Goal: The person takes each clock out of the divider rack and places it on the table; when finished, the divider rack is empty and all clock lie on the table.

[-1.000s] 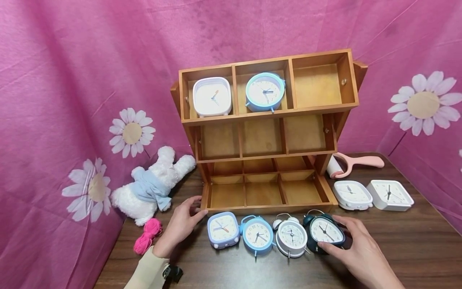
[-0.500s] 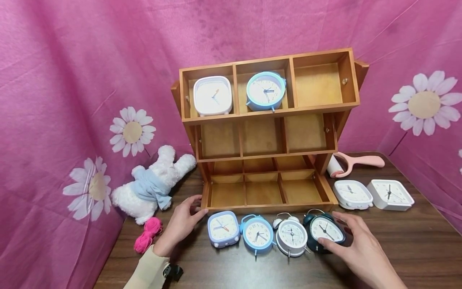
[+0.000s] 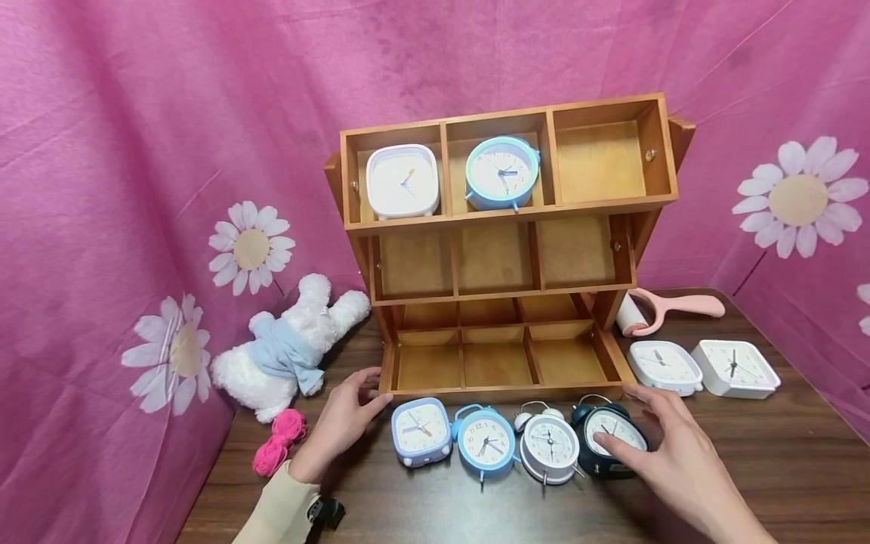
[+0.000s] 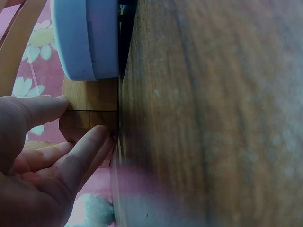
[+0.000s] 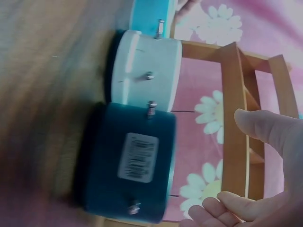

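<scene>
My left hand (image 3: 343, 423) rests at the lower left corner of a wooden shelf (image 3: 506, 393), thumb by its front and fingers along its side. In the left wrist view, the fingers (image 4: 87, 151) lie relaxed around that corner. My right hand (image 3: 683, 453) hovers with spread fingers at a dark green alarm clock (image 3: 615, 468), thumb across its dial in the head view. The right wrist view shows a gap between this hand (image 5: 279, 165) and the clock. Left of it stand a white twin-bell clock (image 3: 550, 449), a light blue clock (image 3: 485, 446) and a lavender clock (image 3: 421, 431).
A white clock (image 3: 401, 181) and a blue clock (image 3: 501, 174) occupy the top shelf's left and middle compartments. At right lie two white clocks (image 3: 666, 366) and a pink-handled lint roller (image 3: 680, 304). A plush toy (image 3: 285, 351) and pink yarn (image 3: 279, 444) lie left.
My right hand has shifted up off the dark green clock's side, its thumb moving further over the dial. The left hand stays at the shelf corner.
</scene>
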A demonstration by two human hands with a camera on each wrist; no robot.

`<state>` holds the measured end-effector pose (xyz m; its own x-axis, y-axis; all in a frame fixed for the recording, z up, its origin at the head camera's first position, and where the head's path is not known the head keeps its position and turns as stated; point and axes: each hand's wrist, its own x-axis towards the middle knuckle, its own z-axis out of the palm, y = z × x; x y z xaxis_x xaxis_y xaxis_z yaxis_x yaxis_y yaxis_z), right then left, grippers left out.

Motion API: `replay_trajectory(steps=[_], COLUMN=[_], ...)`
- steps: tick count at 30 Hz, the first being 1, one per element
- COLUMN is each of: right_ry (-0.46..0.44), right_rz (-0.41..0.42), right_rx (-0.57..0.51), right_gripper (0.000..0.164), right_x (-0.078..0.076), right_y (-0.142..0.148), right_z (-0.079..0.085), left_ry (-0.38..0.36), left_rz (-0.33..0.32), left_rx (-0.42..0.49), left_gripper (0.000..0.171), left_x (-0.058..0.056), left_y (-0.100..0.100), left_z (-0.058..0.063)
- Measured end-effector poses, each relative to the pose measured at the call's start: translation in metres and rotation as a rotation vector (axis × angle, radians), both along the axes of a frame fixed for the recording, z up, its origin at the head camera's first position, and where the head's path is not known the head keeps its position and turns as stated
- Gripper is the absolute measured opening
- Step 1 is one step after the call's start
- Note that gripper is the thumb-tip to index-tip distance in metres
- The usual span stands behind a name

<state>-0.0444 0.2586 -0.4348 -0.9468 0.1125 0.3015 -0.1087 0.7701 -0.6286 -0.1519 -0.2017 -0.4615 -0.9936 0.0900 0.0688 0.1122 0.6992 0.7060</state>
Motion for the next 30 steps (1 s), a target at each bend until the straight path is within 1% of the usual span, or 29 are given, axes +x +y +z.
replay_trajectory(steps=[5, 11, 16, 23, 27, 30], right_ry=[0.015, 0.05, 0.105, 0.066, 0.077, 0.099], right_rz=[0.005, 0.025, 0.057, 0.115, 0.156, 0.168], right_rx=[0.015, -0.001, -0.054, -0.102, -0.139, -0.144], right_gripper=[0.085, 0.087, 0.085, 0.084, 0.083, 0.081], right_x=[-0.004, -0.009, -0.017, -0.03, -0.038, -0.041], right_y=[-0.005, -0.012, -0.02, -0.037, -0.044, -0.047], right_z=[0.015, 0.035, 0.053, 0.083, 0.096, 0.104], left_ry=[-0.002, 0.001, -0.007, -0.004, 0.002, 0.005], left_rz=[0.002, 0.002, 0.004, 0.01, 0.005, -0.001], left_rx=[0.009, 0.008, 0.008, 0.001, 0.001, 0.004], left_gripper=[0.047, 0.047, 0.047, 0.047, 0.047, 0.048], left_x=[0.0, 0.0, -0.001, 0.0, 0.0, 0.001], left_y=[0.0, 0.0, -0.001, -0.002, -0.002, -0.001], left_z=[-0.001, 0.0, 0.0, -0.001, -0.001, -0.002])
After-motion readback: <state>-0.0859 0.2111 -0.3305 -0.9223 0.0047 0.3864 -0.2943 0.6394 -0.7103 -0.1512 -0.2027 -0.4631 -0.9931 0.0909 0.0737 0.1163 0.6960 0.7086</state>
